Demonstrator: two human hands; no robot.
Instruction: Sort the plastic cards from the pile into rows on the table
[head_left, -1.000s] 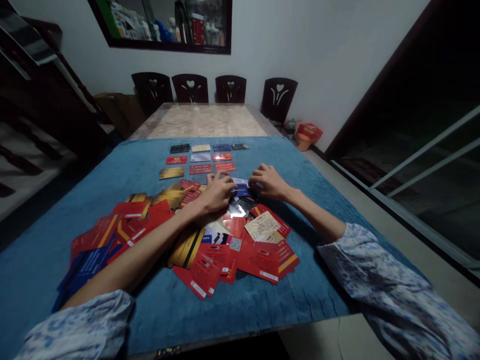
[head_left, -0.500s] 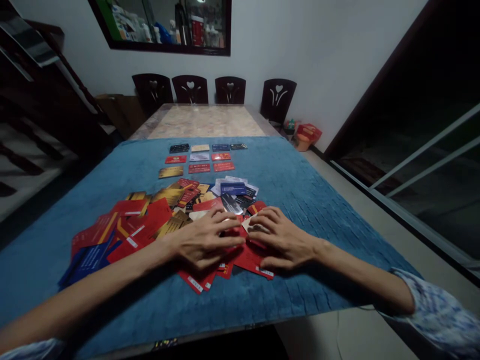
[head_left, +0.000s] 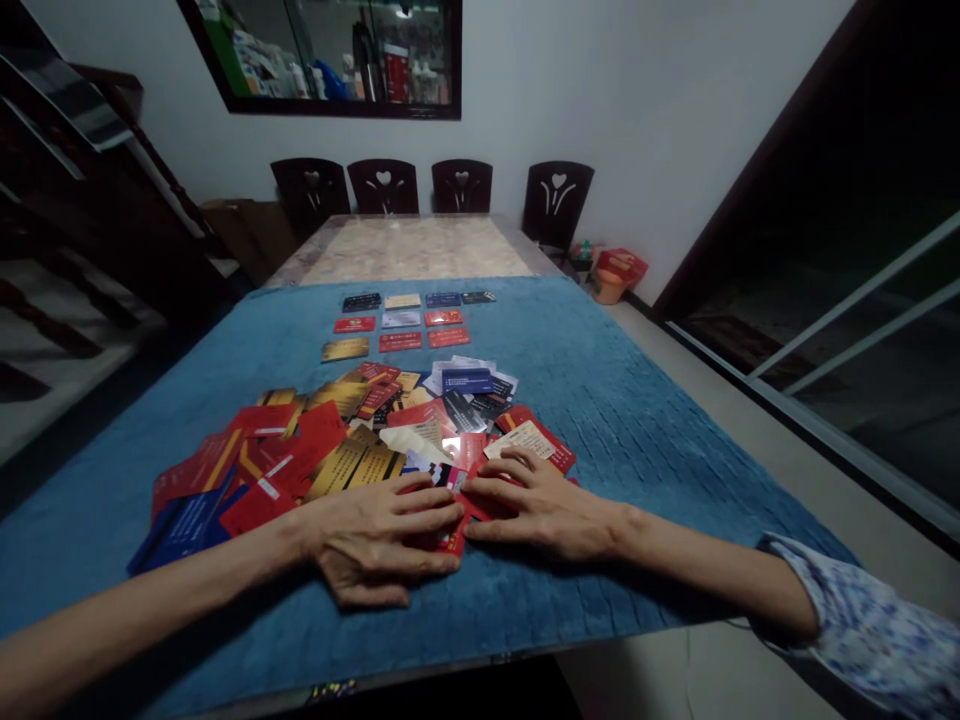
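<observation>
A loose heap of plastic cards (head_left: 337,440), mostly red, gold and blue, lies spread on a blue cloth (head_left: 615,400). My left hand (head_left: 375,535) lies flat, fingers stretched out, on the near edge of the heap over red cards. My right hand (head_left: 536,505) lies flat beside it, fingers spread on red cards, fingertips almost touching the left hand's. Neither hand grips anything. Beyond the heap, several cards (head_left: 401,320) lie sorted in neat rows.
The cloth covers the near part of a long marble-topped table (head_left: 409,245). Dark chairs (head_left: 461,185) stand at its far end under a wall cabinet. A red bin (head_left: 616,270) sits on the floor at the right. A staircase is at the left.
Both hands have drawn back from the far side of the heap to its near edge, pulling red cards toward me. The card held a second ago is now lying on the heap.
</observation>
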